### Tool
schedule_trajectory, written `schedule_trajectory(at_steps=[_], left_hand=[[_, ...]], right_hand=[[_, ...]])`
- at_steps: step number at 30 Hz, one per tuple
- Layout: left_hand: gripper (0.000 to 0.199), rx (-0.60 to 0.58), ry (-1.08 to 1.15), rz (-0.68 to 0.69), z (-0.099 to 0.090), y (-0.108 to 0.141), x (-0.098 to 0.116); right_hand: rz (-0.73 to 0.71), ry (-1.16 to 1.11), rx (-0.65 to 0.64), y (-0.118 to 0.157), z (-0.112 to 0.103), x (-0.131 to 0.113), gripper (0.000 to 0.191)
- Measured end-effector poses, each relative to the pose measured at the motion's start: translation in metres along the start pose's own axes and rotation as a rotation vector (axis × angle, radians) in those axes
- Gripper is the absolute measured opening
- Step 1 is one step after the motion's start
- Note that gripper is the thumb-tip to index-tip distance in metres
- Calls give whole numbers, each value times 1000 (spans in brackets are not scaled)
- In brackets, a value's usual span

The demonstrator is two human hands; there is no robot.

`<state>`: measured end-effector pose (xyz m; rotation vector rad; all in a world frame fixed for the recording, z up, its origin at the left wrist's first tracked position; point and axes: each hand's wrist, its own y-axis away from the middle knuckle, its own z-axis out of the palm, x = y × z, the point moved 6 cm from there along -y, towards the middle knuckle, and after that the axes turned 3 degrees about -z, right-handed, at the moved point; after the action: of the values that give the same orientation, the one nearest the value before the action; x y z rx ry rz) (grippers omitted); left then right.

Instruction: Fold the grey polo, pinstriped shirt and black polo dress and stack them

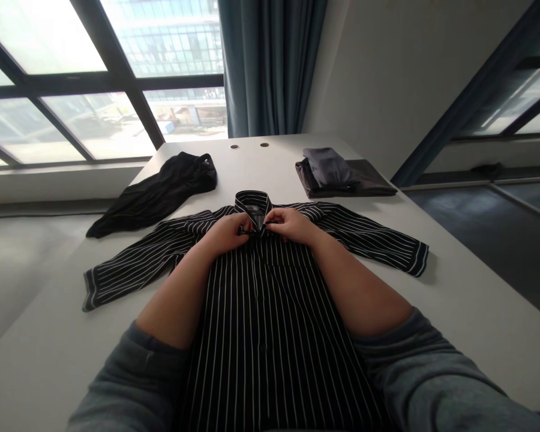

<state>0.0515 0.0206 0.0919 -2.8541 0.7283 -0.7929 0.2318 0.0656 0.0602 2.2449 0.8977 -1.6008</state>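
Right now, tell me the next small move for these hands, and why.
Probably ease the two sides of the collar toward each other: the left hand and right hand each pinch fabric at the neck of the striped shirt, the collar stands open in a V between them, and the front below looks closed.

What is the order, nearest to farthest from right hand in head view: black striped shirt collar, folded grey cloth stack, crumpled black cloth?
1. Black striped shirt collar, at the right hand.
2. Folded grey cloth stack, farther ahead, right.
3. Crumpled black cloth, across, left.
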Motion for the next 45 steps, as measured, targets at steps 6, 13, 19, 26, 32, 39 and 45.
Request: schedule_trajectory(at_steps=[6,13,19,26,32,39,45], left_hand=[[7,61,-51,53,4,1,-5],[17,170,-352,-5,3,4,-6],[20,64,-409,220,0,7,20],[20,-97,-343,283,4,7,31],[24,-36,-420,207,7,4,24],[21,65,-380,-26,4,-2,-4],[25,-53,-156,-116,11,-1,-16]], right_hand=[[-15,-64,-10,0,5,-3,22],[-210,220,-14,3,12,-21,18],[-305,491,-35,5,14,-26,25],[-298,556,-78,4,9,-20,24],[-287,537,-66,4,8,-20,24],[-301,474,-22,5,6,-26,22],[-323,461,-39,6,7,-28,21]])
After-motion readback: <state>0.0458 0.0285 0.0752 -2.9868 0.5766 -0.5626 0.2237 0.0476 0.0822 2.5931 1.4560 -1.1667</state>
